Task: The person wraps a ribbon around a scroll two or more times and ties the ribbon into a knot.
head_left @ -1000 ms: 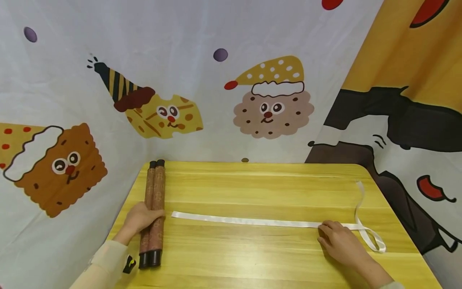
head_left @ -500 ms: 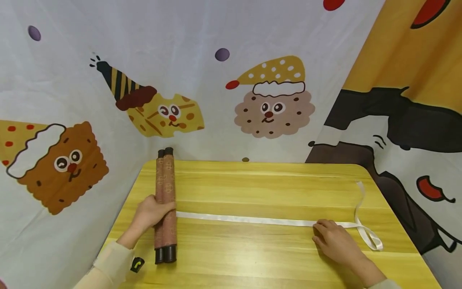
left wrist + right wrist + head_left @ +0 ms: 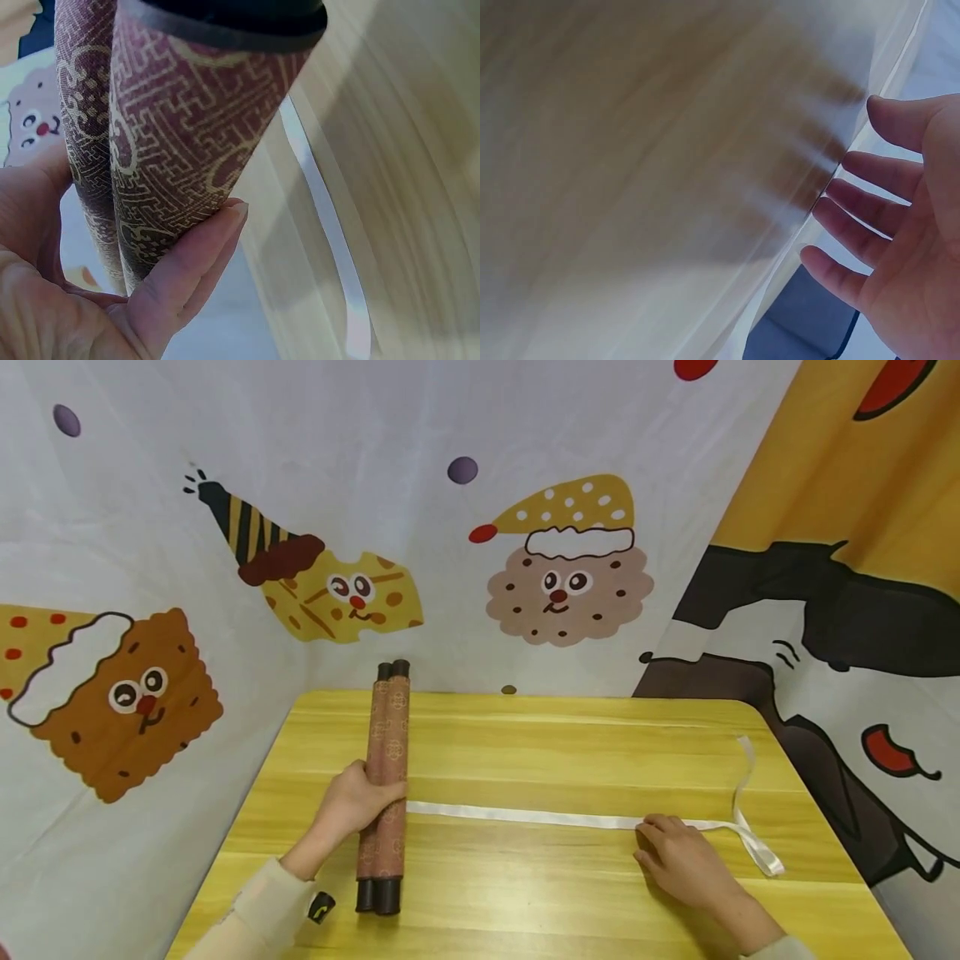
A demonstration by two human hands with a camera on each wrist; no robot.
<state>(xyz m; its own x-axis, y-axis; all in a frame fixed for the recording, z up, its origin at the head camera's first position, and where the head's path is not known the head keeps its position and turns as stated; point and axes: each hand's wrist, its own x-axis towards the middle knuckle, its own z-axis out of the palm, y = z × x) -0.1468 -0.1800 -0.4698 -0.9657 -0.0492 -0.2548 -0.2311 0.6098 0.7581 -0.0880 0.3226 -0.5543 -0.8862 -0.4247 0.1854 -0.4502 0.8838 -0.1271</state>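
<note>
1. Over the left half of the table (image 3: 525,752), the paired patterned rolls (image 3: 390,727) are standing nearly lengthwise away from the person, apparently lifted.
2. The left hand (image 3: 356,797) is wrapping round both rolls near mid-length, its thumb lying across the right-hand one.
3. The rolls are looking stiff and fairly light, with a textured, grippy covering; the dark end caps (image 3: 378,894) are seeming smoother, so mid-length is offering the better hold.
4. The right hand (image 3: 682,860) is resting fingertips, spread apart, on the white ribbon (image 3: 517,815).
5. The ribbon is looking thin, limp and slippery; pressing it flat is probably suiting it.
</note>
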